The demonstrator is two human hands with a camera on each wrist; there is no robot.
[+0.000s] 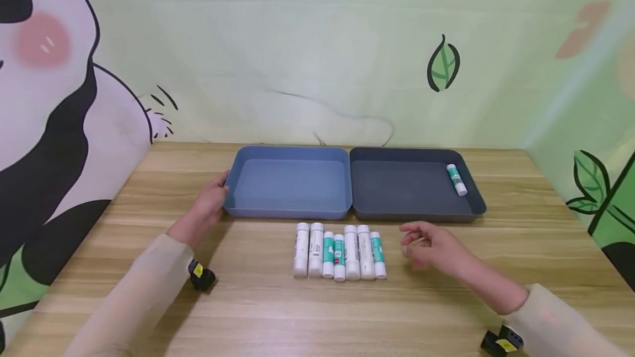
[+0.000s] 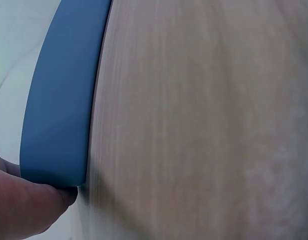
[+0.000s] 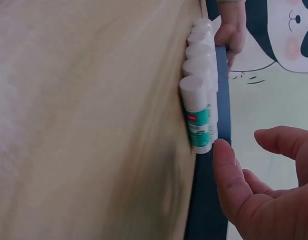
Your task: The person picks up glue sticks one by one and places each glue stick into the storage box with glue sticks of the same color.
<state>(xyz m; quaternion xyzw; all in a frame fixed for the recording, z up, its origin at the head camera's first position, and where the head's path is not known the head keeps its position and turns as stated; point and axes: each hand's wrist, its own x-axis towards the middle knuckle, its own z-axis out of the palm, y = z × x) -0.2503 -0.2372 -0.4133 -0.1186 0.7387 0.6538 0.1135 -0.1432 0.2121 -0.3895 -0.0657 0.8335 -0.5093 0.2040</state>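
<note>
My left hand holds the left wall of a blue tray, thumb at the rim; the left wrist view shows a fingertip against that tray's wall. A dark grey tray stands right of it with one glue stick lying in its far right corner. Several glue sticks lie in a row on the table before the trays, and also appear as glue sticks in the right wrist view. My right hand hovers just right of the row, fingers loosely curled, holding nothing.
The wooden table is boxed in by painted walls at the back and both sides. Small black and yellow wrist cameras sit at both sleeves. Bare tabletop lies in front of the glue stick row.
</note>
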